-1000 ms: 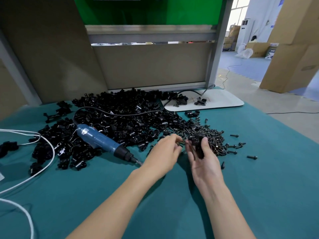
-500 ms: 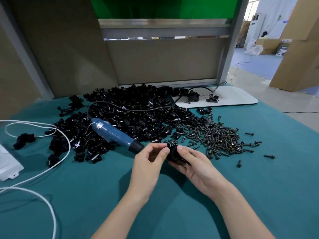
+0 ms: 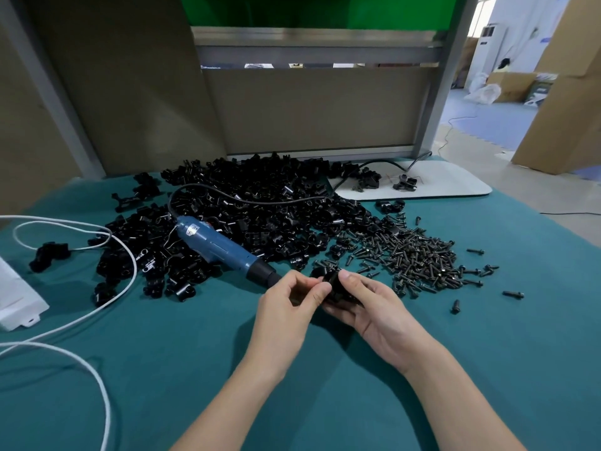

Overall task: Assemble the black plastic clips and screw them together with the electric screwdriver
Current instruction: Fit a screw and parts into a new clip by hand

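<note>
**A:** From the head camera, where's your clip [image 3: 335, 288]?

**B:** It's cradled in your right hand [image 3: 374, 304] above the table [image 3: 195, 369]. Your left hand [image 3: 286, 307] pinches its edge, likely to steady it. The electric screwdriver [image 3: 221, 247] lies just beside your hands, and the screws [image 3: 419, 255] are within reach.

No text can be read. The blue screwdriver [image 3: 224, 249] carries a small white label [image 3: 192, 230] near its rear end, with dark marks printed on it, but they are too blurred to make out.
</note>
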A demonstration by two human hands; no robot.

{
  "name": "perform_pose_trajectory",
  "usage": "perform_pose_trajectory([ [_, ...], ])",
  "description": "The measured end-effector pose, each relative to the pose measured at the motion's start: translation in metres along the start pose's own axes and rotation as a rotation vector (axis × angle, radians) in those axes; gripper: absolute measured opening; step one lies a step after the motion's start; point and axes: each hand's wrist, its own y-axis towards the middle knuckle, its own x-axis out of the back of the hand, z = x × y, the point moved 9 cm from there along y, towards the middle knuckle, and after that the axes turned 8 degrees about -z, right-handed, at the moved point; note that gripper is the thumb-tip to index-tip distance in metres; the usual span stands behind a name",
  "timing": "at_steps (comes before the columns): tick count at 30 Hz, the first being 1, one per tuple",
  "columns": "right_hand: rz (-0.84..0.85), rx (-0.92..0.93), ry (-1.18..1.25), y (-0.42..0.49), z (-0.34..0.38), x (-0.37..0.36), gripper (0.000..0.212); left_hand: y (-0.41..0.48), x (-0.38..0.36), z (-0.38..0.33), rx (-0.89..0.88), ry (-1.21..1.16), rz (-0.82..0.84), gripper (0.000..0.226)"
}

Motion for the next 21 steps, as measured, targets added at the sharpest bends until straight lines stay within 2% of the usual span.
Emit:
perform_pose_trajectory([
  [4,-0.003,-0.025,0.014,-0.001,-0.003,-0.001,0.049,-0.003,-0.004,-0.001,-0.007,0.032,0.024,0.015],
  [8,0.005,-0.009,0.025,-0.002,0.000,-0.003,0.037,-0.006,-0.012,-0.003,-0.033,0.031,0.123,0.003],
  [11,-0.026,-0.010,0.014,-0.001,0.001,-0.002,0.032,-0.006,-0.014,-0.002,-0.009,0.024,0.164,0.007],
  [15,-0.028,0.024,-0.008,-0.001,0.001,-0.005,0.033,-0.003,-0.009,-0.001,0.056,-0.042,0.120,0.008],
  [18,-0.020,0.060,-0.039,-0.003,0.003,-0.007,0.028,-0.003,-0.005,-0.002,0.027,0.074,0.109,0.015],
  [21,-0.044,0.072,-0.053,-0.002,0.002,-0.005,0.025,-0.002,0.000,-0.008,-0.084,0.264,0.093,0.023],
])
